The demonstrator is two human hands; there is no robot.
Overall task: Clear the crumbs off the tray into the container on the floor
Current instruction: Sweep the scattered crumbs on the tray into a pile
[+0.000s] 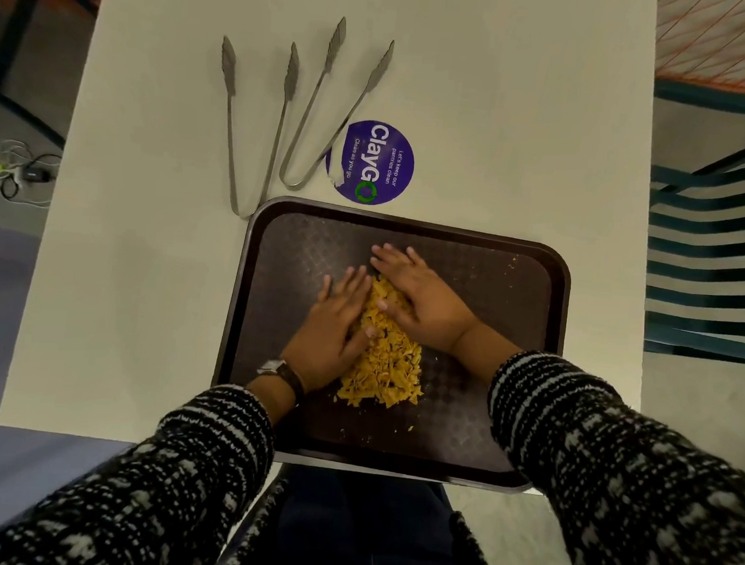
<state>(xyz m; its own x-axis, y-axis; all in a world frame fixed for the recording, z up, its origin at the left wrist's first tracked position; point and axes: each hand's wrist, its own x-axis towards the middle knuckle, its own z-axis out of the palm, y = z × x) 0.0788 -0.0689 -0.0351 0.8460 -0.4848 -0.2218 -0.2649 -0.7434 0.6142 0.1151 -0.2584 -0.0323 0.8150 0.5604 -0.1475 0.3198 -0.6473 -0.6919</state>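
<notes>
- one dark brown tray point(474, 263) is sitting on a pale table point(140, 264), its near edge hanging slightly over the table's front edge; its long axis is running left to right across the view.
- one heap of yellow crumbs point(389, 364) is lying near the middle of the tray, stretched out with its long axis running from the far side toward the person (a few stray bits are lying apart, near the far right corner and toward the near edge).
- two hands are resting flat on the tray, one on each side of the heap: the left hand point(336, 319) and the right hand point(423, 295) are both lying with fingers spread and pressing against the crumbs, grasping nothing.
- one watch point(281, 375) is sitting on the left wrist.
- two metal tongs are lying on the table beyond the tray, tips pointing away: the left tongs point(252, 139) and the right tongs point(326, 113).
- one round purple sticker point(375, 162) is lying just beyond the tray's far edge, touching the right tongs.
</notes>
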